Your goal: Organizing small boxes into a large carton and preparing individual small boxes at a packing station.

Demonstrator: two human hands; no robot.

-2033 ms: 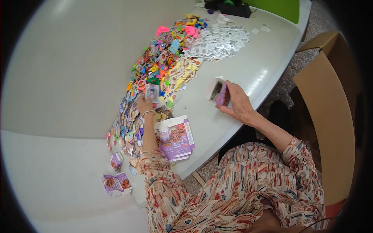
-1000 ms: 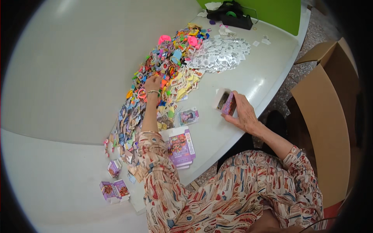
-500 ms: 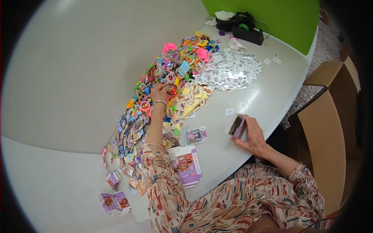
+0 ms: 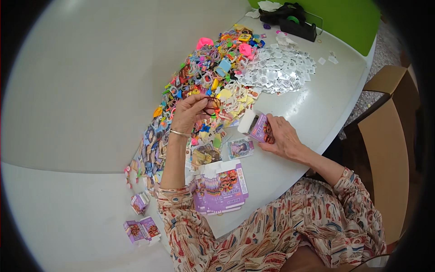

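My left hand [image 4: 186, 113] pinches a dark red looped band [image 4: 212, 107] between thumb and fingers, above the edge of a pile of small colourful trinkets [image 4: 206, 68]. A small purple printed box [image 4: 260, 128] is held in my right hand [image 4: 285, 137], with its open end and white flap turned toward the left hand. What lies inside the box is mostly hidden. Just below the box, a clear-wrapped picture card [image 4: 240, 148] lies on the table. Flattened purple boxes [image 4: 219, 192] are stacked beside my left forearm.
Small white square packets [image 4: 283, 70] form a heap right of the trinkets, near yellow and white cards [image 4: 240, 97]. A black tape dispenser [image 4: 297, 29] stands by the green partition [image 4: 349, 22]. Folded purple boxes [image 4: 141, 230] lie lower left; an open cardboard carton [image 4: 385, 145] is at right.
My left hand has come up off the trinket pile, bringing the dark red band toward the box. My right hand has shifted left and up, turning the box's open end toward it.
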